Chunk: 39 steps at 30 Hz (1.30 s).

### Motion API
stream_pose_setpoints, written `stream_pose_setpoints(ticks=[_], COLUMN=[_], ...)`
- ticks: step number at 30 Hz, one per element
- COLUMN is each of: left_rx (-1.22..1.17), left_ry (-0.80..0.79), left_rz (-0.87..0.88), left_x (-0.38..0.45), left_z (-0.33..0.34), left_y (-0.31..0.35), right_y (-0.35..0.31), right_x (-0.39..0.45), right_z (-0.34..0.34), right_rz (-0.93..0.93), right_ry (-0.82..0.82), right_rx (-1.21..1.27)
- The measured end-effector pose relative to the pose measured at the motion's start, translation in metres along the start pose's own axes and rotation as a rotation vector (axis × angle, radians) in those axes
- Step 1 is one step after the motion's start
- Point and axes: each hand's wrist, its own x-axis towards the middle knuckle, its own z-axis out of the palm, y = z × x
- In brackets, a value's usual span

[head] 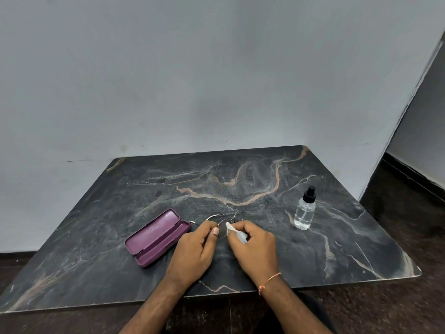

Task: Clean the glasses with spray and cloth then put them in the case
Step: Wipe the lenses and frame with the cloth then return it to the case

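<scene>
Thin-framed glasses (222,228) are held just above the dark marble table (240,184). My left hand (195,251) pinches the frame at its left side, thumb against a lens. My right hand (255,249) grips a small white cloth (237,232) and presses it onto the lens. One temple arm (226,214) sticks out behind the hands. A purple glasses case (156,237) lies open and empty to the left of my left hand. A clear spray bottle (305,209) with a black nozzle stands upright to the right.
A pale wall rises directly behind the table. The table's front edge (144,301) runs just under my wrists, with dark floor (397,237) to the right and below. An orange thread is tied around my right wrist (268,283).
</scene>
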Motion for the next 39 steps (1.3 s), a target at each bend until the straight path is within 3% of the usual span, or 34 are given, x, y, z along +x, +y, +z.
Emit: stream_pose_setpoints(ticks=[7,10,13,18,25,31,36,39], left_rx=[-0.008,0.013,0.02,0.032,0.038,0.032,0.048,0.041], left_ry=[-0.02,-0.002,-0.003,-0.038,-0.036,-0.071,-0.046,-0.036], left_rz=[-0.005,-0.005,-0.009,-0.001,-0.019,-0.026,-0.016,0.0], left_x=[0.0005,0.0,0.0005,0.0003,0.0003,0.0011,-0.0011,0.0001], left_z=[0.0005,0.0005,-0.0004,0.0012,0.0006,-0.0001,-0.0008,-0.0012], left_y=[0.001,0.0012,0.002,0.0013,0.0032,0.0045,0.0046,0.0054], right_y=[-0.0043,-0.0029,-0.0025,-0.0033,0.001,-0.0006,0.0008,0.0008], right_x=[-0.0057,-0.0022,0.0007,-0.004,0.0022,-0.0026,0.0013,0.0038], right_z=[-0.0012,0.0001,-0.0005,0.0003,0.0018,0.0008,0.0008,-0.001], right_rz=[-0.074,0.021,-0.008,-0.118,-0.042,-0.151,-0.056,-0.109], right_ry=[-0.148,-0.069,-0.011,-0.108,0.053,-0.043,0.052,0.055], right_rx=[0.119,0.032,0.02,0.109,0.036,0.118,0.036,0.07])
